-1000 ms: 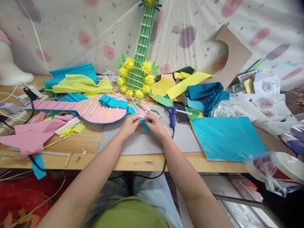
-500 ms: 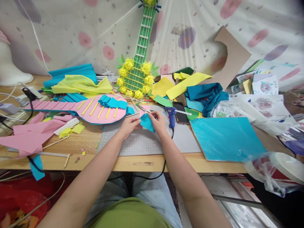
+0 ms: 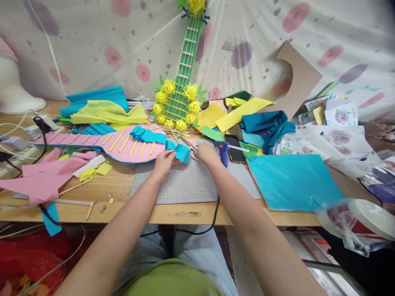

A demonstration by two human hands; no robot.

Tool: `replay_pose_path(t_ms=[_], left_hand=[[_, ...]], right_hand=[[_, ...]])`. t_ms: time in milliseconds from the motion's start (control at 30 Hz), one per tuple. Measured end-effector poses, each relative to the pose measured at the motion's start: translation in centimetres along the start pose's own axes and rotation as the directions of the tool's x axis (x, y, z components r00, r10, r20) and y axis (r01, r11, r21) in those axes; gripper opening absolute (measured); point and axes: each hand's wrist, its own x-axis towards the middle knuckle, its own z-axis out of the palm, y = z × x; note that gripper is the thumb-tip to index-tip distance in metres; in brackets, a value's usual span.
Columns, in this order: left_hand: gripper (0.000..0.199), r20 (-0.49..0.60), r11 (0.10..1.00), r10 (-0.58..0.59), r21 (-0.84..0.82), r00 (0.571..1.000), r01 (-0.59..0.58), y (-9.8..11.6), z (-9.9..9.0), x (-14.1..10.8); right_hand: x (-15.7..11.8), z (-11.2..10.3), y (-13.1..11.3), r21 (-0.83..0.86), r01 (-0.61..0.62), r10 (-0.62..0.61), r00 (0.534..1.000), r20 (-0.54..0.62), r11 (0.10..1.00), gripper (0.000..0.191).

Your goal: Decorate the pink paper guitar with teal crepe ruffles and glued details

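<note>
My left hand [image 3: 164, 162] pinches a small blue crepe paper piece [image 3: 182, 153] over the grey cutting mat [image 3: 185, 185]. My right hand [image 3: 205, 153] has its fingers closed round the handles of the scissors [image 3: 189, 144], whose blades point up and left. Left of my hands lies a pink guitar shape [image 3: 123, 144] with a blue edge, yellow strips and a ruffled blue paper strip [image 3: 147, 135] across it. The blue glue gun [image 3: 222, 153] is just right of my right hand.
A green guitar with yellow paper flowers [image 3: 180, 98] stands at the back. A phone [image 3: 236, 148], a blue sheet [image 3: 296, 181] and crumpled blue paper [image 3: 268, 127] are to the right. Pink paper [image 3: 46, 176] lies left, near cables.
My right hand has let go of the blue paper and closed on the scissors. My left hand still holds the paper, slightly further left. The view has shifted a little.
</note>
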Motion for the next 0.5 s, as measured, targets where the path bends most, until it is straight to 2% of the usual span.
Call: replay_pose_path(t_ms=[133,267,367,433,500], left_hand=[[0.007,0.004,0.998,-0.004,-0.056,1.000,0.004,0.2,-0.1,0.1],[0.007,0.043,0.985,0.011,-0.170,0.999,-0.003,0.6,0.0,0.1],[0.009,0.084,0.974,0.011,-0.225,0.996,0.008,1.0,0.0,-0.1],[0.010,0.103,0.975,0.003,-0.220,0.995,0.020,1.3,0.0,-0.2],[0.010,0.123,0.979,-0.001,-0.204,0.992,0.026,1.4,-0.1,-0.3]], right_hand=[[-0.2,-1.5,0.7,0.078,-0.011,0.007,0.999,0.052,0.997,0.020],[-2.5,-3.7,1.7,0.371,-0.096,0.037,0.986,0.163,0.924,0.026],[-4.5,-4.8,2.1,0.571,-0.075,-0.038,0.982,0.184,0.818,0.037],[-5.3,-5.3,2.2,0.608,-0.021,-0.114,0.977,0.183,0.794,0.041],[-5.6,-5.8,2.2,0.623,0.041,-0.225,0.949,0.220,0.781,0.039]])
